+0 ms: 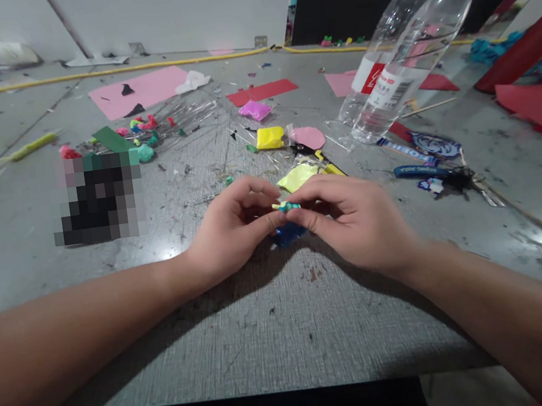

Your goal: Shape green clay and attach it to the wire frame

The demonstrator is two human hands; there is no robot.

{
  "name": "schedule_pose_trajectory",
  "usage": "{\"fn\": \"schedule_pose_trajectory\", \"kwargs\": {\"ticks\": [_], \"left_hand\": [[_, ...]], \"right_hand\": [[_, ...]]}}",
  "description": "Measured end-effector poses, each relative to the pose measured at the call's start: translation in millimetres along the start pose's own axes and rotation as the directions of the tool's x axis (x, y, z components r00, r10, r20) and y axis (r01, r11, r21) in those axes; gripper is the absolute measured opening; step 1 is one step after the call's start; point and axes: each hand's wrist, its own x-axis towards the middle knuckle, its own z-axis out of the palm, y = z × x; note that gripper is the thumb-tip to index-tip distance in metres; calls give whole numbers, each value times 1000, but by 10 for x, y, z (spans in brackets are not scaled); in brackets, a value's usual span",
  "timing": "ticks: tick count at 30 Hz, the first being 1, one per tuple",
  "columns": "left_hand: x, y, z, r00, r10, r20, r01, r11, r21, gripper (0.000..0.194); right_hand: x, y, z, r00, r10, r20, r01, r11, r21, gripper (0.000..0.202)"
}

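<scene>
My left hand (234, 224) and my right hand (357, 215) meet above the middle of the grey table (278, 335). Between their thumbs and fingertips they pinch a small piece of yellow and teal clay (287, 207). Just below the fingertips lies a blue packet (289, 234), partly covered by the hands. A pale yellow packet (300, 176) rests right behind the fingers, and a bright yellow clay block (270, 138) is farther back.
Two clear bottles (386, 94) stand back right, with keys and tags (452, 176) nearer. Colourful clay bits (144, 153), pink paper (137, 94), a red strip (261, 92) and a purple packet (255, 110) lie behind. A blurred dark object (101, 199) is at left.
</scene>
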Motion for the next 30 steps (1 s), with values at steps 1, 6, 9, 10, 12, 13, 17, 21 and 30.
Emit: {"fn": "schedule_pose_trajectory", "kwargs": {"ticks": [1,6,9,10,12,13,17,21,30], "left_hand": [[-4,7,0,1000,25,-9,-25,997,67,16],[-27,70,8,1000,21,-2,-20,979,202,9],[-35,84,11,1000,5,8,-6,990,138,13],[-35,81,11,1000,1,11,-2,994,105,13],[-30,64,13,1000,-11,19,10,1000,27,13],[-26,53,15,1000,-16,20,16,1000,-12,13],[1,11,18,1000,-16,-25,12,988,-152,18],[21,1,9,998,-28,-60,15,978,-206,16],[-8,44,-24,994,2,106,1,1000,-28,19]], "right_hand": [[2,0,-2,1000,9,16,-9,1000,-2,10],[8,10,-25,999,8,53,-6,999,-52,16],[5,6,-38,998,-24,57,29,996,-86,16],[2,2,-40,998,-39,54,44,994,-96,16],[-5,-2,-38,998,-57,31,60,993,-101,15],[-10,-3,-32,998,-57,13,58,994,-92,15],[-37,12,20,1000,15,-26,-15,1000,27,13],[-63,36,83,992,123,30,-126,959,255,11],[-51,65,51,992,113,-50,-107,988,111,12]]}}
